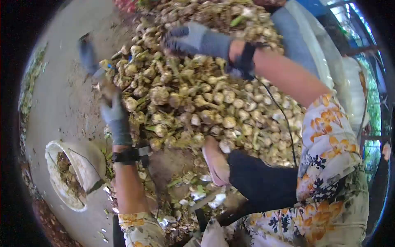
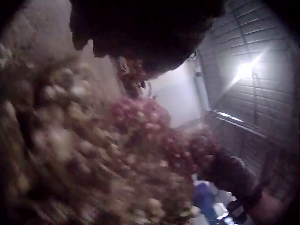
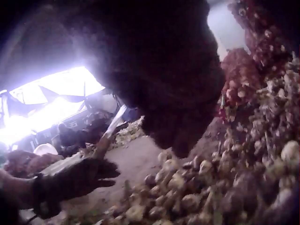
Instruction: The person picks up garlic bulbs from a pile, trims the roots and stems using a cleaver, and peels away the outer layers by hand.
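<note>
A large heap of garlic bulbs with stems (image 1: 177,99) (image 3: 187,197) fills the middle of the head view. My gloved left hand (image 1: 117,119) (image 3: 77,183), left of the heap, grips a knife by its wooden handle (image 1: 108,89) (image 3: 102,144); the blade, blurred in the head view, points away from me. Over the heap's upper part is my gloved right hand (image 1: 199,39) (image 2: 232,171), its dark fingertips low among the bulbs; no bulb shows in its grasp. Dark glove shapes cover the top of both wrist views.
A white tub (image 1: 88,158) with plant scraps lies tilted on the concrete floor (image 1: 61,111) at left. Trimmings and peels (image 1: 185,201) lie by my foot (image 1: 216,162). Red net sacks (image 3: 240,75) of bulbs stand beyond the heap, and a pale sack (image 1: 302,41) is at right.
</note>
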Tool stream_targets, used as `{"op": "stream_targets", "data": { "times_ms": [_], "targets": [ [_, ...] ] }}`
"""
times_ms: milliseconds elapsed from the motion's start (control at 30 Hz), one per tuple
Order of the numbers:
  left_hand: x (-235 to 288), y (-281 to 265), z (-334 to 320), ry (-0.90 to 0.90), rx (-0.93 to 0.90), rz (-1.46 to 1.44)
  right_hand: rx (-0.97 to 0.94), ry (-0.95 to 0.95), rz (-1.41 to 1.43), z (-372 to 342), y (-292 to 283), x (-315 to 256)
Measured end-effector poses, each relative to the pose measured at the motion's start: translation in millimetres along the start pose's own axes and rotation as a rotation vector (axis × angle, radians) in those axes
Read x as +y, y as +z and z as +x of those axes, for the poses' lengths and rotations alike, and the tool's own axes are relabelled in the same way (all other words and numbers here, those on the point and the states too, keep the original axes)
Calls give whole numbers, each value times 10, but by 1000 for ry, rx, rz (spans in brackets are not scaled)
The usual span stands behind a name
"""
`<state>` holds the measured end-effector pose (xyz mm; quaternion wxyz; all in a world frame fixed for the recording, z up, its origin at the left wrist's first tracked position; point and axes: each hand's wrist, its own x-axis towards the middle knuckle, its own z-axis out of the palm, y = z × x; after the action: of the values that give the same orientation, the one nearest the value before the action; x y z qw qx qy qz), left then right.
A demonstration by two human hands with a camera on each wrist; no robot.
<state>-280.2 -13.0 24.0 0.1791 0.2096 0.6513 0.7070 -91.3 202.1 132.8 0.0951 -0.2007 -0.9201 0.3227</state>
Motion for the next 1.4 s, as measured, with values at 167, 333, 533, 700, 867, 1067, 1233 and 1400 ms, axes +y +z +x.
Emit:
{"op": "stream_targets", "data": {
  "times_ms": [167,333,533,700,867,1067,1233,1400],
  "targets": [
    [939,1198,-1758,144,-581,17,150,98,428,-1612,-101,-642],
    [718,1042,-2513,163,-973,227,356,486,731,-2799,-16,-206],
    [-48,-276,-3310,-223,-1610,818,418,543,508,-3216,1155,525],
    [-289,4,-3081,-219,-1570,901,137,487,58,-2451,1571,746],
    [-495,206,-2824,-217,-1525,907,-101,467,0,-2206,1687,1053],
    [-460,91,-2961,-168,-1416,913,-74,467,79,-2132,1496,796],
    [-358,-253,-3261,-72,-1209,822,312,451,487,-2460,1324,526],
    [115,-220,-2868,178,-828,506,406,190,937,-3123,618,-545]
  ]
}}
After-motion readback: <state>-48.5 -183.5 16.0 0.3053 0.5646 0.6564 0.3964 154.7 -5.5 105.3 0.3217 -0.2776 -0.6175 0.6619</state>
